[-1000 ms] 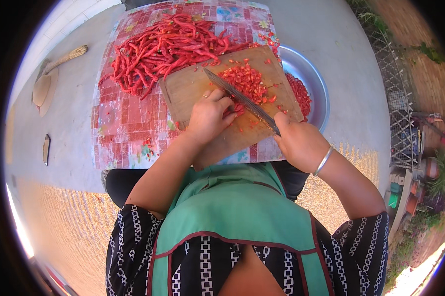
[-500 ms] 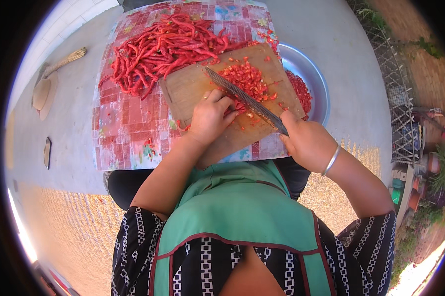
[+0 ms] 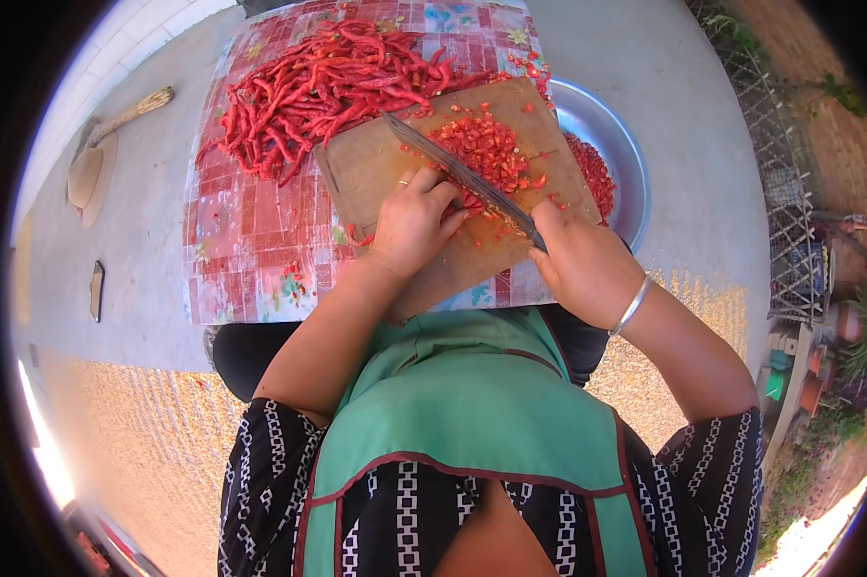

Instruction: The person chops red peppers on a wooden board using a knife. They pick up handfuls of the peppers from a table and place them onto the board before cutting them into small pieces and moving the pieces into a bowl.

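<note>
My right hand point(image 3: 587, 262) grips the handle of a dark-bladed knife point(image 3: 460, 173), whose blade lies slantwise over the wooden cutting board point(image 3: 424, 274). Close against the blade's near side, my left hand point(image 3: 416, 219) has its fingers curled on the board, pressing down red chili peppers point(image 3: 468, 204) that show only in part. A heap of chopped red chili point(image 3: 486, 149) is spread on the far side of the blade. Whole red chilies point(image 3: 323, 91) are piled on the table past the board's far left edge.
A metal basin point(image 3: 626, 163) with chopped chili sits beyond the board's right side. The table has a red patterned cloth point(image 3: 246, 255). On the floor to the left lie a hat point(image 3: 86, 178), a short brush point(image 3: 136, 111) and a phone-like flat object point(image 3: 97, 290).
My right hand and the knife have shifted a little to the left, with the blade still beside my left fingers. My left hand stays in nearly the same place.
</note>
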Motion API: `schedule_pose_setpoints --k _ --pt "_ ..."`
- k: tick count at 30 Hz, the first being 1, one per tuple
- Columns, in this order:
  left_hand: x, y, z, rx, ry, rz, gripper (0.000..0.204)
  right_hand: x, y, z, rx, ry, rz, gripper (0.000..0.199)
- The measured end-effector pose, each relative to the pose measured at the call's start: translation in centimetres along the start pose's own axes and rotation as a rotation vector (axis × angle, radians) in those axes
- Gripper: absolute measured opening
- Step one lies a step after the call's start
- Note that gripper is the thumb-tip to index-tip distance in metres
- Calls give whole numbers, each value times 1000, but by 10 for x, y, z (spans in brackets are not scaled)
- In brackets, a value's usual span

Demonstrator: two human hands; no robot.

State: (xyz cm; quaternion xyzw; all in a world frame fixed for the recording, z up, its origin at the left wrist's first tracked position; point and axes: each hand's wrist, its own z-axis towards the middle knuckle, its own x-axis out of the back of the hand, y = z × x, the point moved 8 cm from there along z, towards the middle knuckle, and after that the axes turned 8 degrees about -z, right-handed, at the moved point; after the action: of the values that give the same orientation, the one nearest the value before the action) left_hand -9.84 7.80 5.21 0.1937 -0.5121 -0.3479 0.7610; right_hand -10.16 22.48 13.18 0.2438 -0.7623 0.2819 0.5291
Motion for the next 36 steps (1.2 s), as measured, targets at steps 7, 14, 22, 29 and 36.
schedule_pose_setpoints --k 7,14,22,29,36 --pt "-1 5 5 -39 7 -3 20 -43 13 50 -11 59 8 26" --pt "2 3 -5 -27 57 9 20 -19 7 26 -4 162 89 26" --pt "-1 2 -1 -36 41 -15 20 -28 18 18 -7 -28 111 28" --pt "2 6 1 16 -51 -18 18 -49 16 51 1 115 87 26" --pt "-1 19 -4 87 -56 129 30 -44 13 50 4 141 108 24"
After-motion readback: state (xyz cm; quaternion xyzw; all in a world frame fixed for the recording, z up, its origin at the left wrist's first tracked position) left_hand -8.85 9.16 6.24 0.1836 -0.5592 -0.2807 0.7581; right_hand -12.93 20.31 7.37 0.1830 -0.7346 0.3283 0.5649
